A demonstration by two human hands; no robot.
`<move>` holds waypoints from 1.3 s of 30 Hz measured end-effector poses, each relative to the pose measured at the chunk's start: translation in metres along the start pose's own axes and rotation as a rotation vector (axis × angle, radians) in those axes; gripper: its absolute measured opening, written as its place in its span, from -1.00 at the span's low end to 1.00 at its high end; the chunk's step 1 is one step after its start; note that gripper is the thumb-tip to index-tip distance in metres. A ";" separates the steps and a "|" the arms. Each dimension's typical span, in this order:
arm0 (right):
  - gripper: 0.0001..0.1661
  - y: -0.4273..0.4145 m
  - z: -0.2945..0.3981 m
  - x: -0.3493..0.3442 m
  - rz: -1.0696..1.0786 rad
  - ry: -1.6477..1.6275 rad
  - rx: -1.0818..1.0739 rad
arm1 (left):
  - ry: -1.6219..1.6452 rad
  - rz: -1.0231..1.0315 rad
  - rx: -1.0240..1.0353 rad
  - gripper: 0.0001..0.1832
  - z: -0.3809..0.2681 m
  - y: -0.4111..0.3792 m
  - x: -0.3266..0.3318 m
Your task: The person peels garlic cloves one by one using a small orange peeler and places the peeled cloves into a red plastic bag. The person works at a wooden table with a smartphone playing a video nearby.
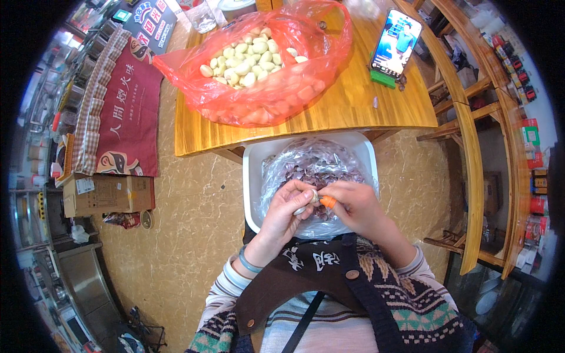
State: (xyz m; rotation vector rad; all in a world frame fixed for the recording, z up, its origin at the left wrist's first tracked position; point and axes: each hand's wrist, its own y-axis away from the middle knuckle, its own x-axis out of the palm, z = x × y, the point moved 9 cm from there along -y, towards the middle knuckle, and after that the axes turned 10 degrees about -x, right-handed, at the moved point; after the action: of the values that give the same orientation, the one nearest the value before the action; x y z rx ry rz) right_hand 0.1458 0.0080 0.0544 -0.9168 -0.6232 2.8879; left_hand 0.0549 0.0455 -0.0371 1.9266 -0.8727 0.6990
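Observation:
My left hand [287, 207] pinches a garlic clove [314, 195] between thumb and fingers. A whitish piece [299, 211], perhaps a peeled clove, shows lower in the same hand. My right hand [355, 205] grips a small orange-handled tool [327, 202], seemingly a knife, whose tip meets the clove; its blade is mostly hidden. Both hands are over a clear plastic bag [282, 163] of purplish garlic skins [309, 170], which lines a white plastic basin [373, 159]. Beyond it, a red plastic bag [265, 103] full of peeled garlic cloves [249, 57] lies open on the wooden table [353, 115].
A smartphone [396, 42] stands in a green holder [382, 79] at the table's right. A drinking glass [203, 20] is at the back left. Wooden benches [468, 176] run along the right. A cardboard box [106, 194] sits on the floor at left.

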 end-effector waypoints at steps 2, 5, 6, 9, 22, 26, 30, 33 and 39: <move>-0.77 0.001 0.005 0.001 0.008 0.050 -0.024 | -0.045 -0.029 0.021 -0.88 0.000 0.001 0.000; -0.77 0.002 0.008 0.003 0.033 0.119 -0.060 | -0.087 -0.081 0.045 -0.89 0.001 0.003 -0.001; -0.75 0.002 0.008 0.006 0.056 0.136 -0.059 | -0.087 -0.081 0.042 -0.89 0.001 0.004 -0.002; -0.72 0.002 0.011 0.006 0.085 0.178 -0.084 | -0.069 -0.088 0.025 -0.90 0.000 0.003 -0.001; -0.61 0.005 0.020 0.012 0.071 0.224 -0.284 | 0.044 -0.081 -0.033 -0.92 0.009 0.000 -0.010; -0.68 0.005 0.022 0.005 -0.031 0.216 -0.291 | 0.019 -0.128 0.005 -0.90 0.007 0.003 -0.004; -0.75 0.005 0.021 -0.001 -0.121 0.256 -0.251 | -0.056 -0.023 0.135 -0.89 -0.004 0.005 0.011; -0.77 0.006 0.022 -0.006 -0.174 0.280 -0.242 | -0.072 -0.011 0.105 -0.89 -0.007 0.005 0.017; -0.82 0.005 0.016 -0.021 -0.239 0.261 -0.136 | -0.032 0.060 0.022 -0.85 0.002 0.003 0.017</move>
State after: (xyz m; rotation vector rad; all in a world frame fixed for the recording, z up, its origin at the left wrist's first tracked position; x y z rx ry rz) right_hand 0.1544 -0.0058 0.0756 -1.1260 -0.8466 2.4889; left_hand 0.0629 0.0383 -0.0243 1.9425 -0.9497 0.7178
